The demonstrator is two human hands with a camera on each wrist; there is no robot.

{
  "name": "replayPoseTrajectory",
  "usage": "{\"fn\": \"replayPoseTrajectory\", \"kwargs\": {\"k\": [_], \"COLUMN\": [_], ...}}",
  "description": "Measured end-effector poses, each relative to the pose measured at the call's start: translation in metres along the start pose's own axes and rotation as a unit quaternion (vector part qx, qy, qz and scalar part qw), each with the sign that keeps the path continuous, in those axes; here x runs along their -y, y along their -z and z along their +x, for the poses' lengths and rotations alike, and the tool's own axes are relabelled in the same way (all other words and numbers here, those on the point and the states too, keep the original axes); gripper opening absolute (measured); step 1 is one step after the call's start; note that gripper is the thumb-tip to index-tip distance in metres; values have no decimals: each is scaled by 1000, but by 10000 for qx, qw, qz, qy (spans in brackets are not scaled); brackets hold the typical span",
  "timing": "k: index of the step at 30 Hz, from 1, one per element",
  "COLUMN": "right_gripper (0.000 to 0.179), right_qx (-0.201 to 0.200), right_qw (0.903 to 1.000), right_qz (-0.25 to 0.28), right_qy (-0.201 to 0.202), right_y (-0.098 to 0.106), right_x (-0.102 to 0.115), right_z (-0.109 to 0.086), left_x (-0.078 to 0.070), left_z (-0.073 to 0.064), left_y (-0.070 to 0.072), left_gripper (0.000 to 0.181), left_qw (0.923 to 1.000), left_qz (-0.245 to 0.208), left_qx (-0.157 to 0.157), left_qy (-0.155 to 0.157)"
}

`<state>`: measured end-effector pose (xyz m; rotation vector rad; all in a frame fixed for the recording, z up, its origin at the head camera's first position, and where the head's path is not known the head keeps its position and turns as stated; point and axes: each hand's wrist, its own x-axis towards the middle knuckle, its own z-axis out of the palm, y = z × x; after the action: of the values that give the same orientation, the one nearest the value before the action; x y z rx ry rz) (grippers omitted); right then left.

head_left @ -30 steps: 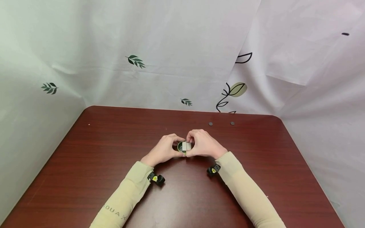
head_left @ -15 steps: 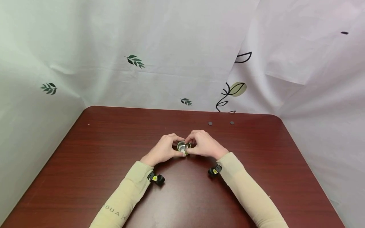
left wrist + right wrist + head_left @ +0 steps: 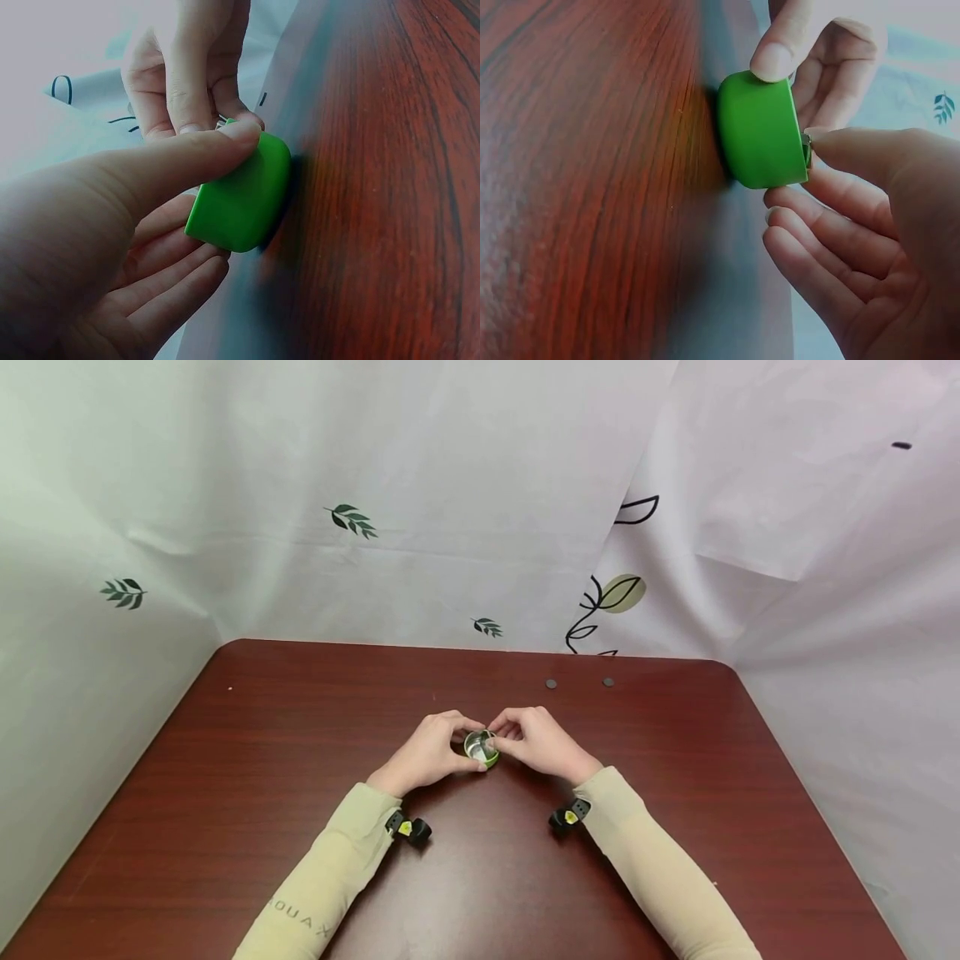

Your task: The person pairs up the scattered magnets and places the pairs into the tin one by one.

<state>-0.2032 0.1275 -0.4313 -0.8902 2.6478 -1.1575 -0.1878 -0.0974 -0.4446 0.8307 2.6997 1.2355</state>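
A small round bowl (image 3: 491, 762), green outside and shiny silver inside, stands at mid-table. My left hand (image 3: 433, 747) holds it from the left, thumb on the near side and fingers round the far side. In the left wrist view that thumb presses on the green wall (image 3: 244, 199). From the right, my right hand (image 3: 542, 743) reaches the rim, where its thumb and forefinger pinch a small metallic piece (image 3: 807, 144). Most of this piece is hidden by the fingers and the bowl's wall. The other right fingers lie behind the bowl in the right wrist view.
Two small dark discs (image 3: 551, 684) lie apart near the table's back edge, right of the middle. A tiny pale speck (image 3: 230, 688) is at the far left of the brown table (image 3: 262, 827). White cloth (image 3: 420, 568) with leaf prints hangs behind and at both sides.
A pale two-panelled rectangular piece over the bowl's opening no longer shows on top, and the silver inside is visible. My right hand has drawn slightly right; my left hand keeps its hold.
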Motion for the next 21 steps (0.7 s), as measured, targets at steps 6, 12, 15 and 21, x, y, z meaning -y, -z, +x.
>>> {"fn": "replayPoseTrajectory", "kwargs": {"k": [6,12,15,21], "right_gripper": [9,7,5,7], "right_qx": [-169,-275,-364,-461], "right_qw": [9996,9981,9976,9977], "right_qz": [142,280,306,111], "right_qy": [-194,-477,-508,-488], "right_y": [-4,-5,-5,-7], "right_x": [0,4,6,4], "right_z": [1,4,4,3], "left_x": [2,3,2,1], "left_z": [0,0,0,1], "left_y": [-1,1,1,-1], "left_gripper": [52,51,52,52], "left_qw": [10000,9998,9998,9999], "left_qz": [-31,-23,-33,4], "left_qx": [-29,-52,-59,-27], "left_qy": [-68,-186,-190,-128]}}
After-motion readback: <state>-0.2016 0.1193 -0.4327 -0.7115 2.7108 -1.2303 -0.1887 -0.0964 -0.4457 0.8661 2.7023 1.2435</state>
